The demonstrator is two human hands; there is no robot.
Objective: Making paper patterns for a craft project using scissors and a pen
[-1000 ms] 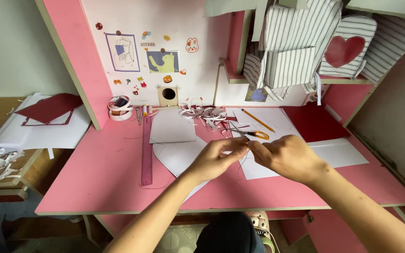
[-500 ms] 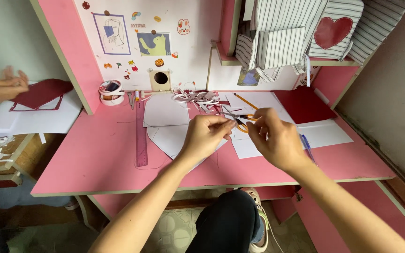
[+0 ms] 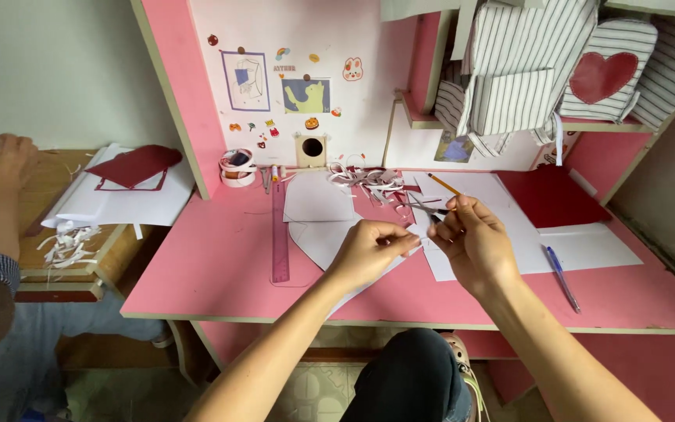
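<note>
At frame centre we see the left hand (image 3: 370, 248) pinching a white paper piece (image 3: 414, 234), while the right hand (image 3: 474, 242) grips scissors (image 3: 425, 206) beside it. Since the earlier frame both hands sit slightly lower; another person's hand (image 3: 9, 160) now rests at upper left.

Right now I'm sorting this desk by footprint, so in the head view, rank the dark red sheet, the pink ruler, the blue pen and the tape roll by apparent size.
1. dark red sheet
2. pink ruler
3. blue pen
4. tape roll
The pen lies nearer the camera, so its lead over the roll is unsure.
</note>
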